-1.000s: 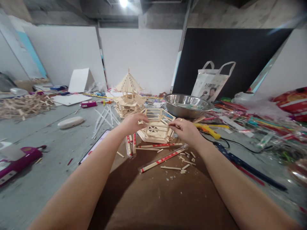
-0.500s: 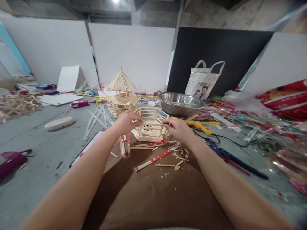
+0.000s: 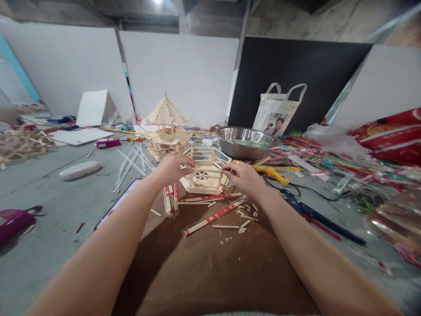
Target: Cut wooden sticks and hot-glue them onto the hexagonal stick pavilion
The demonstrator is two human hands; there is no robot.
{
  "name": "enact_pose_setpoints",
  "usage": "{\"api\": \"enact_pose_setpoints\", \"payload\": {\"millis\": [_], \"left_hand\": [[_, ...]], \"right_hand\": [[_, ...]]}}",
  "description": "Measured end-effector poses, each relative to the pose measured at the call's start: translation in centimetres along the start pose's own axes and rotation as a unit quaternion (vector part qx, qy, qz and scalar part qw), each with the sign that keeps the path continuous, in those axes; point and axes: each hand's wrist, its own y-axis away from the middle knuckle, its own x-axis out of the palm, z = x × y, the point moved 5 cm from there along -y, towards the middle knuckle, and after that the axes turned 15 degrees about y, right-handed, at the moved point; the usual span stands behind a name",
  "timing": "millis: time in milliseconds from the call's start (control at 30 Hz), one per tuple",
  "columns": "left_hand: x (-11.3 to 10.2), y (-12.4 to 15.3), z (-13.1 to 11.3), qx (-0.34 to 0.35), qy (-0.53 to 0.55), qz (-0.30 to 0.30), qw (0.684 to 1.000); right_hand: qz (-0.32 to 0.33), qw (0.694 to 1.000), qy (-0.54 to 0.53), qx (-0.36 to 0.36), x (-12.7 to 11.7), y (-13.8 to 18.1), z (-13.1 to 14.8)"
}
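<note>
A small six-sided pavilion frame (image 3: 205,190) built from pale wooden sticks stands in front of me, with railings and a lattice panel. Across its near top edge lies a thin wooden stick (image 3: 208,170). My left hand (image 3: 173,169) pinches its left end, closed at the frame's near left corner. At the other end my right hand (image 3: 242,176), also closed, grips it by the right corner. Wrapped chopsticks (image 3: 215,216) with red print lie on the brown sheet (image 3: 210,267) nearer to me, beside cut stick pieces (image 3: 226,227).
A finished pavilion with pointed roof (image 3: 166,112) stands behind on the left. A steel bowl (image 3: 248,151), a yellow glue gun (image 3: 272,174) with its cable and blue-handled cutters (image 3: 324,224) are on the right. A phone or tablet (image 3: 115,208) lies beside my left forearm.
The view has shifted very slightly. Both hands keep their hold on the stick at the frame, with no other visible change.
</note>
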Motion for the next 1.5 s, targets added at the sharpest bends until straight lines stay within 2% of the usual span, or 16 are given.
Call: {"api": "enact_pose_setpoints", "payload": {"millis": [433, 600, 867, 1500], "left_hand": [[0.00, 0.04, 0.13, -0.004, -0.011, 0.008, 1.000], [-0.21, 0.13, 0.55, -0.030, -0.021, -0.010, 0.999], [-0.12, 0.06, 0.12, -0.006, -0.015, -0.001, 1.000], [-0.09, 0.09, 0.29, 0.001, -0.009, 0.010, 1.000]], "right_hand": [[-0.006, 1.000, -0.001, 0.000, 0.18, 0.06, 0.00], [-0.014, 1.000, -0.007, -0.008, 0.24, 0.09, -0.11], [-0.012, 1.000, -0.008, -0.005, 0.03, 0.12, 0.11], [-0.016, 1.000, 0.000, 0.001, -0.05, 0.03, 0.48]]}}
